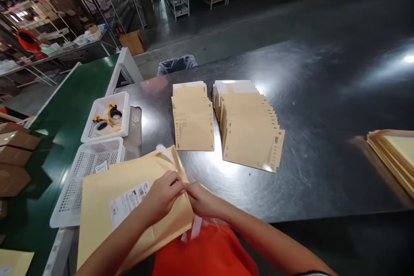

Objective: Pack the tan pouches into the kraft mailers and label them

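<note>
Head view: your left hand (166,192) and right hand (202,198) pinched the edge of the labelled kraft envelope (97,200), just beside the nearer white basket (76,177); even finger tension probably suited that edge best.

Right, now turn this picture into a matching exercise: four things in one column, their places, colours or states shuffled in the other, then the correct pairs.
Column one
1. large envelope
2. tape dispensers
3. conveyor belt
4. bin

Column two
A. green
B. lined with clear plastic, beyond the far edge of the table
C. held by the left hand and right hand
D. in the farther white basket

Pairs: 1-C, 2-D, 3-A, 4-B
</note>
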`<action>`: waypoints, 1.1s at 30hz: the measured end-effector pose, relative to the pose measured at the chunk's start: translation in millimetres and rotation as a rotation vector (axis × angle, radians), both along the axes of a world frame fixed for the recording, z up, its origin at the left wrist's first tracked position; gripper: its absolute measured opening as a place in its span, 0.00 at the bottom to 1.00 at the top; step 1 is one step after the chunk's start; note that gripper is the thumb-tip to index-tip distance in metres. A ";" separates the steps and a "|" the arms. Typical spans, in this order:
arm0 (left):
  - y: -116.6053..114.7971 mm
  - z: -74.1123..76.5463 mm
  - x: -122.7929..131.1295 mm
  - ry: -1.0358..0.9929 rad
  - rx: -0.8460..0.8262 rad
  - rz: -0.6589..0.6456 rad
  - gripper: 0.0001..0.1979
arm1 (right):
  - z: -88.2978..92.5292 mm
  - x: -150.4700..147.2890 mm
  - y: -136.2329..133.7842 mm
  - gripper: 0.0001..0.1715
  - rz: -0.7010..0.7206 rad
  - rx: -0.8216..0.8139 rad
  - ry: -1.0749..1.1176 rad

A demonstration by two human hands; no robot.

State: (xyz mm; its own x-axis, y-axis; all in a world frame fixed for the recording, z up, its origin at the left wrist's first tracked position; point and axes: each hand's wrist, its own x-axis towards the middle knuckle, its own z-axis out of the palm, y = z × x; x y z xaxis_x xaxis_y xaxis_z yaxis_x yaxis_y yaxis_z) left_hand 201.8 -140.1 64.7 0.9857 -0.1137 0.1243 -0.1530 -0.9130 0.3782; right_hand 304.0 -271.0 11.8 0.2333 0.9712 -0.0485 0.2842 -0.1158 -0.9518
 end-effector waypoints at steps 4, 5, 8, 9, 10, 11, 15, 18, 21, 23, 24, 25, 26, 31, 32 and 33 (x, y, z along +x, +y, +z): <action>13.0 -1.2 -14.4 -0.021 -0.035 0.047 0.12 | 2.9 11.3 -3.5 0.14 -0.070 0.019 -0.300; 17.7 -5.3 -22.2 -0.025 -0.032 0.087 0.14 | 4.7 28.5 -16.6 0.16 -0.216 0.021 -0.418; 27.7 -21.4 -46.0 -0.040 0.016 0.218 0.21 | 7.0 89.8 -78.6 0.22 -0.903 -0.172 -0.822; 28.9 -26.7 -51.7 -0.044 0.033 0.240 0.22 | 6.3 104.8 -100.2 0.23 -1.090 -0.292 -0.943; 29.1 -31.5 -55.6 -0.048 0.049 0.244 0.21 | 5.1 113.2 -118.3 0.22 -1.148 -0.352 -1.045; 28.4 -35.6 -57.5 -0.055 0.064 0.232 0.19 | 3.4 113.6 -131.0 0.21 -1.126 -0.362 -1.134; 23.1 -45.7 -53.2 -0.096 0.111 0.196 0.13 | -8.2 49.2 -119.9 0.14 -0.369 0.040 -1.237; 21.7 -47.9 -49.8 -0.113 0.118 0.200 0.12 | -17.1 -3.4 -79.9 0.09 -0.052 0.259 -1.178; 22.9 -47.9 -50.8 -0.093 0.076 0.214 0.12 | -13.3 -8.7 -59.5 0.11 -0.030 0.376 -1.009; 23.7 -47.8 -51.9 -0.085 0.047 0.223 0.12 | -2.3 7.0 -60.4 0.14 -0.077 0.396 -0.753; 24.0 -48.0 -52.0 -0.088 0.038 0.227 0.12 | 3.9 16.0 -63.2 0.16 -0.129 0.394 -0.634; 24.2 -48.4 -51.9 -0.092 0.029 0.229 0.11 | 9.2 23.4 -66.4 0.17 -0.180 0.386 -0.557; 24.2 -48.9 -51.5 -0.099 0.021 0.230 0.11 | 12.5 28.0 -69.5 0.18 -0.207 0.368 -0.538; 24.4 -53.4 -49.2 -0.139 0.006 0.247 0.10 | -7.5 1.5 -70.5 0.10 0.061 0.288 -0.937; 24.5 -54.3 -49.3 -0.140 0.013 0.251 0.10 | -13.1 -6.9 -67.0 0.10 0.071 0.305 -0.965; 24.8 -55.0 -49.6 -0.140 0.020 0.251 0.10 | -16.3 -12.6 -62.9 0.12 0.053 0.335 -0.936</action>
State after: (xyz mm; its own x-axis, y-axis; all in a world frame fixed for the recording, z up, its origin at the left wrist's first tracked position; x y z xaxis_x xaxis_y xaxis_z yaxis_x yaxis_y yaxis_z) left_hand 152.2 -115.3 9.7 0.9567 0.1284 0.2614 0.0297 -0.9360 0.3508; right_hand 291.4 -334.0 -4.4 -0.0070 0.9112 0.4119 0.9343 0.1527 -0.3221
